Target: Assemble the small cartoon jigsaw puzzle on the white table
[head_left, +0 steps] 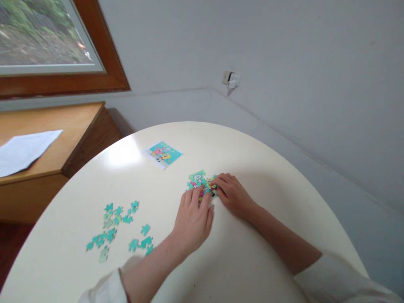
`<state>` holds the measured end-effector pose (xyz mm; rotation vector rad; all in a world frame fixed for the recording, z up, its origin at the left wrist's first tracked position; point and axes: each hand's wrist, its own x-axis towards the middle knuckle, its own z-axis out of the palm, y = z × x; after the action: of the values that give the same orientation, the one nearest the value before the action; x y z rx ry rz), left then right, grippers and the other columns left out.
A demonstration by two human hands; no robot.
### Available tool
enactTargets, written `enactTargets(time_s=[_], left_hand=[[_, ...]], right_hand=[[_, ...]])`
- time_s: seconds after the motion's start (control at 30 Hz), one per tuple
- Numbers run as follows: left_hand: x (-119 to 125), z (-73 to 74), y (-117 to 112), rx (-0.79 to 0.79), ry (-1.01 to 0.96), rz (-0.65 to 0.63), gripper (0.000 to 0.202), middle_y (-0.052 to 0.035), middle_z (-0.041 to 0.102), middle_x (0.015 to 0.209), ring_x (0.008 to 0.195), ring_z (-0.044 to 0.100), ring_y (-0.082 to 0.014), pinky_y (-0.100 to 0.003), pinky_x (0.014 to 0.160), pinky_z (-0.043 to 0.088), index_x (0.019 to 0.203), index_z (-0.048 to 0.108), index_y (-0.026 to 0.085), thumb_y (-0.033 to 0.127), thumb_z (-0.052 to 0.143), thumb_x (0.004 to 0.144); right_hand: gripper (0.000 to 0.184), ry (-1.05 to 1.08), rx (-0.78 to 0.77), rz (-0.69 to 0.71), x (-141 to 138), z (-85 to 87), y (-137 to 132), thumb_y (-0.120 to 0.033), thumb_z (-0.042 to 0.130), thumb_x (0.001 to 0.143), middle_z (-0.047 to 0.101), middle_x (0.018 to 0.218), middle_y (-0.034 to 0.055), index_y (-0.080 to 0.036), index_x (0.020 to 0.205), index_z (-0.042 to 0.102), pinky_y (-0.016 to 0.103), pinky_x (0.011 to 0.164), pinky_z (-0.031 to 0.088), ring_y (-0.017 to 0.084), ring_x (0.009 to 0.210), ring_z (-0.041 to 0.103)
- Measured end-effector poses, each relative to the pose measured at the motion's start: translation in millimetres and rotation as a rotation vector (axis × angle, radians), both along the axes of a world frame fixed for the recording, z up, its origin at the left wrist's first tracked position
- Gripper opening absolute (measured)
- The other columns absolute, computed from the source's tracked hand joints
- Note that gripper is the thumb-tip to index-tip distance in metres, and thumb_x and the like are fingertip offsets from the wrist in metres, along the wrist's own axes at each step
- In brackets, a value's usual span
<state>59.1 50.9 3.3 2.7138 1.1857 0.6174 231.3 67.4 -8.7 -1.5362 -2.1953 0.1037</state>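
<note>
A partly joined jigsaw puzzle (197, 177) with cartoon figures lies flat on the round white table (259, 256). My left hand (193, 216) rests palm down at its lower left, fingers stretched over the pink figure and covering part of it. From the right, my right hand (235, 194) has thumb and fingertips bent around a puzzle piece (212, 183) with a yellow character, at the right side of the joined section. The fingers hide some of that piece's edges.
Loose teal puzzle pieces (110, 234) are scattered on the left, several near my left forearm. Beyond the puzzle lies a reference picture (164, 154). A wooden cabinet (75, 126) with a white paper (28, 147) stands far left. A plug (232, 80) sits in the wall outlet.
</note>
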Motion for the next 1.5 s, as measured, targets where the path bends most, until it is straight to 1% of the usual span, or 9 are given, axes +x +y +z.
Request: enactTargets(time_s=[0.1,0.27,0.5,0.77,0.93,1.03,1.17,1.37,1.5], left_hand=[[0.2,0.1,0.7,-0.001,0.053,0.001,0.018,-0.0112,0.054,0.101,0.095,0.049,-0.0245,-0.043,0.082,0.043,0.098,0.052,0.015,0.022,0.041,0.085],[0.0,-0.9,0.8,0.007,0.089,-0.011,0.016,-0.0105,0.054,0.101,0.094,0.047,-0.0246,-0.041,0.081,0.042,0.095,0.052,0.015,0.022,0.041,0.085],[-0.4,-0.3,-0.1,0.018,0.029,0.027,0.02,-0.0135,0.05,0.108,0.095,0.045,-0.0249,-0.042,0.082,0.04,0.101,0.051,0.014,0.021,0.04,0.085],[-0.5,-0.1,0.5,-0.034,0.1,-0.01,0.015,-0.0107,0.053,0.1,0.093,0.046,-0.0246,-0.041,0.079,0.042,0.094,0.052,0.015,0.019,0.043,0.083],[0.1,-0.2,0.5,-0.008,0.049,0.007,0.018,-0.0117,0.051,0.103,0.095,0.046,-0.0244,-0.041,0.081,0.041,0.098,0.051,0.015,0.018,0.042,0.083],[0.3,-1.5,2.1,-0.019,0.077,-0.007,0.018,-0.0106,0.052,0.102,0.094,0.047,-0.0245,-0.041,0.081,0.041,0.098,0.052,0.015,0.018,0.043,0.083],[-0.1,-2.4,3.0,-0.02,0.097,-0.017,0.016,-0.0098,0.053,0.1,0.093,0.047,-0.0246,-0.041,0.081,0.042,0.095,0.053,0.016,0.018,0.043,0.082],[-0.7,-2.3,1.4,0.01,-0.002,0.014,0.026,-0.0121,0.05,0.108,0.098,0.045,-0.0245,-0.042,0.084,0.039,0.107,0.048,0.016,0.017,0.043,0.082],[-0.4,-1.5,1.3,-0.009,0.055,0.003,0.024,-0.011,0.052,0.107,0.097,0.046,-0.024,-0.043,0.086,0.038,0.105,0.049,0.017,0.018,0.043,0.082]], right_hand=[[0.025,0.02,0.026,0.014,0.3,0.0,-0.4,-0.005,0.042,0.077,0.059,0.089,0.0069,-0.018,0.09,0.058,0.034,0.079,0.038,0.02,0.085,0.049],[0.024,0.132,0.192,0.004,1.3,1.9,-2.1,-0.003,0.04,0.076,0.057,0.088,0.0077,-0.017,0.087,0.056,0.033,0.078,0.039,0.02,0.085,0.048],[0.018,0.015,0.016,0.032,0.0,0.5,-0.8,-0.004,0.044,0.076,0.058,0.081,0.0046,-0.018,0.078,0.055,0.032,0.073,0.036,0.019,0.079,0.048],[0.018,0.092,0.155,0.025,0.7,0.3,-1.8,-0.005,0.044,0.076,0.058,0.083,0.0057,-0.018,0.083,0.055,0.032,0.075,0.037,0.019,0.08,0.048],[0.018,0.049,0.042,0.044,0.7,-0.2,-0.3,-0.004,0.046,0.076,0.059,0.081,0.0043,-0.019,0.079,0.056,0.032,0.074,0.037,0.019,0.08,0.049],[0.019,0.053,0.061,0.046,1.0,-1.0,-0.3,-0.005,0.045,0.077,0.058,0.082,0.005,-0.018,0.082,0.056,0.032,0.075,0.039,0.019,0.081,0.049],[0.02,0.099,0.169,0.028,1.4,-1.3,-1.5,-0.009,0.046,0.078,0.058,0.093,0.0083,-0.017,0.093,0.057,0.035,0.081,0.039,0.02,0.089,0.049],[0.016,0.003,0.055,0.065,-0.4,-0.8,-1.3,-0.013,0.049,0.081,0.059,0.093,0.0068,-0.018,0.092,0.059,0.035,0.08,0.038,0.02,0.089,0.051],[0.017,0.018,0.059,0.073,-1.0,1.4,-1.7,-0.014,0.047,0.083,0.06,0.093,0.0068,-0.018,0.094,0.059,0.034,0.081,0.038,0.019,0.089,0.051]])
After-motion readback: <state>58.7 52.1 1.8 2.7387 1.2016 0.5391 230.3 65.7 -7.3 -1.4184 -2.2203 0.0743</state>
